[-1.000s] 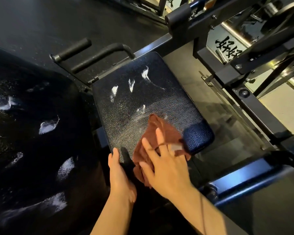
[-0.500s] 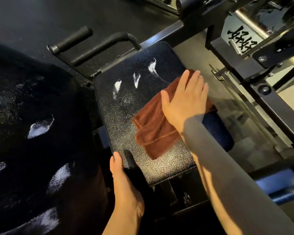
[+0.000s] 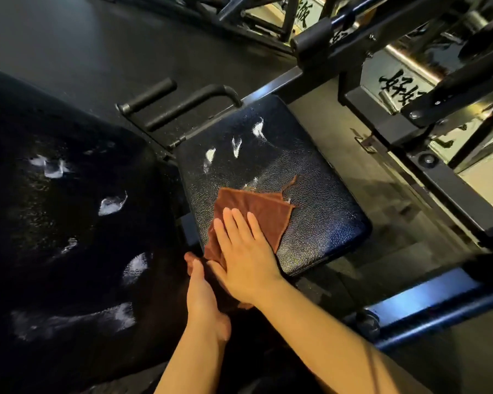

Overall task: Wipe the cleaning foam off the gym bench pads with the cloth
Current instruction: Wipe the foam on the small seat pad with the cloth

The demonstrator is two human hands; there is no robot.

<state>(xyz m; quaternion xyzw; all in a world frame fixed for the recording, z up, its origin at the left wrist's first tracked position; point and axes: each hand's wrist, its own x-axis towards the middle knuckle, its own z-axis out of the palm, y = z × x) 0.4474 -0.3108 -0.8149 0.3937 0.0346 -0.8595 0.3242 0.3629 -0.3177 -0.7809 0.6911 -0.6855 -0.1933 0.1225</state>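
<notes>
A brown cloth [image 3: 264, 210] lies on the near left part of the dark seat pad [image 3: 319, 200]. My right hand [image 3: 245, 253] presses flat on the cloth with straight fingers. My left hand [image 3: 204, 297] rests at the pad's near left edge, its fingertips partly hidden by the cloth and my right hand. White foam streaks [image 3: 235, 145] sit on the far part of the seat pad. The large black back pad [image 3: 54, 237] to the left carries several foam blotches [image 3: 111, 206].
Two black handle bars [image 3: 165, 106] stick out at the seat pad's far left corner. A black steel machine frame [image 3: 410, 115] runs along the right and back. A blue-lit frame bar [image 3: 427, 302] lies at the near right. Dark rubber floor is beyond.
My right hand has drawn the cloth back from the far right of the seat pad to its near left part. My left hand has stayed at the near edge.
</notes>
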